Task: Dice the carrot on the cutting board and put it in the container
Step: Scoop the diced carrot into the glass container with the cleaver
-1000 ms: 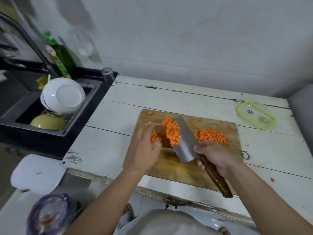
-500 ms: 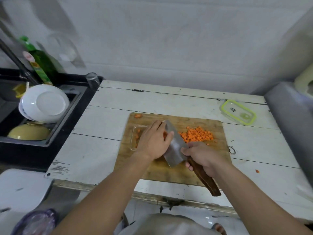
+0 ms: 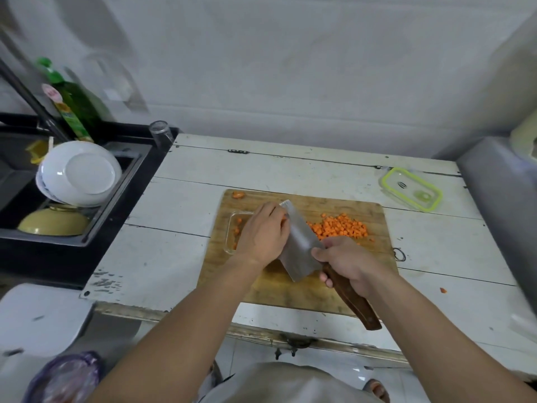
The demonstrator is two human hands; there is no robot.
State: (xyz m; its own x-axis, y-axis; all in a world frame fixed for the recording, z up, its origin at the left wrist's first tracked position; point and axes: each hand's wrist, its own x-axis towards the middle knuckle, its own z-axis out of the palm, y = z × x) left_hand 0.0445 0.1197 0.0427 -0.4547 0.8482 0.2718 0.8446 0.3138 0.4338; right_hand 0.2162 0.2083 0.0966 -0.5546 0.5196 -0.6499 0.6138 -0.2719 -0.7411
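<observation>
A wooden cutting board (image 3: 293, 289) lies on the white table. On its left part stands a clear glass container (image 3: 232, 228) with a few carrot cubes inside. A pile of diced carrot (image 3: 338, 226) lies on the board's right part. My right hand (image 3: 348, 261) grips the wooden handle of a cleaver (image 3: 299, 245), whose blade tilts over the container. My left hand (image 3: 263, 232) rests flat against the blade's left face, over the container, hiding most of it. A carrot end (image 3: 238, 195) sits at the board's far left corner.
The container's lid with a green rim (image 3: 412, 189) lies at the table's far right. A black sink (image 3: 58, 234) on the left holds a white bowl (image 3: 78, 173) and a yellow bowl (image 3: 53, 221). A green bottle (image 3: 71, 103) and a glass (image 3: 160, 134) stand behind it. A stray carrot bit (image 3: 443, 290) lies right.
The heap of carrot cubes carried on the blade is gone from it; my left hand slid along the blade over the container. The blade tilted more steeply.
</observation>
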